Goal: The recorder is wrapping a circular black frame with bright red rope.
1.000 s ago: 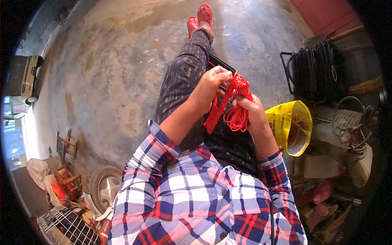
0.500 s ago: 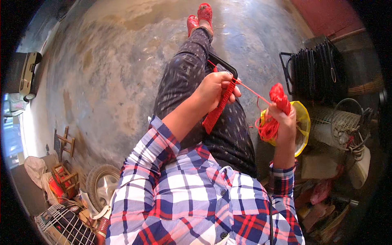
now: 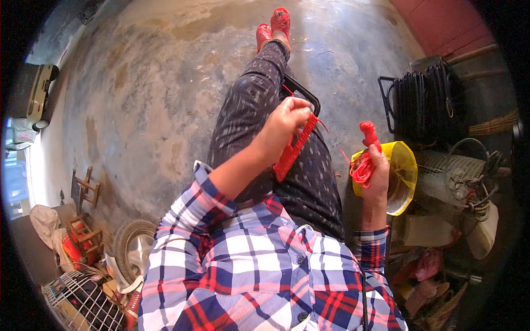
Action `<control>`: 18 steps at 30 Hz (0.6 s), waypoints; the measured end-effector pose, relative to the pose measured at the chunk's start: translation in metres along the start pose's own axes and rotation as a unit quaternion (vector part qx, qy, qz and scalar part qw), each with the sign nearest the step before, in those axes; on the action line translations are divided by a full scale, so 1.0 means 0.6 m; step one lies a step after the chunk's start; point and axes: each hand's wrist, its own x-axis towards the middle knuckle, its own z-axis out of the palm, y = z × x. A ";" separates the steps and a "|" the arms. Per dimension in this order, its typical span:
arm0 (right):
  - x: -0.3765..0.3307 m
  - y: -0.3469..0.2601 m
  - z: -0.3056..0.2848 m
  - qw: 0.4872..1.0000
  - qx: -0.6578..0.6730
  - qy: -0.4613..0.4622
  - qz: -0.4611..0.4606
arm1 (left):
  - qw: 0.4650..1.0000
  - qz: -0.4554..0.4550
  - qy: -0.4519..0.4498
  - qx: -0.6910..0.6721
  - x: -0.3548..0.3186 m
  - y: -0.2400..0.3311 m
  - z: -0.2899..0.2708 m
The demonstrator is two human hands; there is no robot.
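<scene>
Over my thighs, my left hand is closed at the corner of a black rod frame. Red cord is wound tightly in a ribbed band along one side of that frame. A short bit of cord sticks out beside my fingers, and another strand shows at the frame's far side. To the right, my right hand grips a hank of red cord, bunched into a knob at its top with loops hanging below. Between the hands, the cord's full run cannot be made out.
A yellow-lined bucket stands just behind my right hand. Farther right are a stack of black folded frames, a wire mesh roll and a broom. At left lie small wooden stools, a wheel and a wire rack.
The straight strand between my hands no longer shows taut. My right hand with the hank has dropped slightly nearer to me, and my left fingers have shifted over the frame's corner.
</scene>
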 end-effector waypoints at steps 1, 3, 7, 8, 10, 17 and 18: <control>-0.007 -0.007 0.006 0.999 0.048 -0.003 0.004 | 0.986 0.085 0.022 0.141 -0.010 0.000 0.001; -0.025 -0.016 0.030 0.993 0.089 -0.067 0.026 | 0.902 0.243 0.015 0.358 -0.054 0.006 0.012; -0.074 -0.011 0.108 0.972 0.114 -0.173 0.113 | 0.843 0.345 -0.042 0.411 -0.105 0.010 0.066; -0.083 -0.010 0.128 0.972 0.118 -0.163 0.121 | 0.842 0.345 -0.042 0.412 -0.104 0.010 0.065; -0.067 0.015 0.098 0.960 0.128 -0.215 0.124 | 0.864 0.312 -0.055 0.392 -0.102 0.013 0.063; -0.037 0.015 0.098 0.925 -0.051 -0.354 0.127 | 0.981 0.127 -0.122 -0.084 -0.117 0.050 0.040; -0.020 0.016 0.090 0.928 -0.021 -0.340 0.149 | 0.973 0.100 -0.129 -0.164 -0.110 0.059 0.025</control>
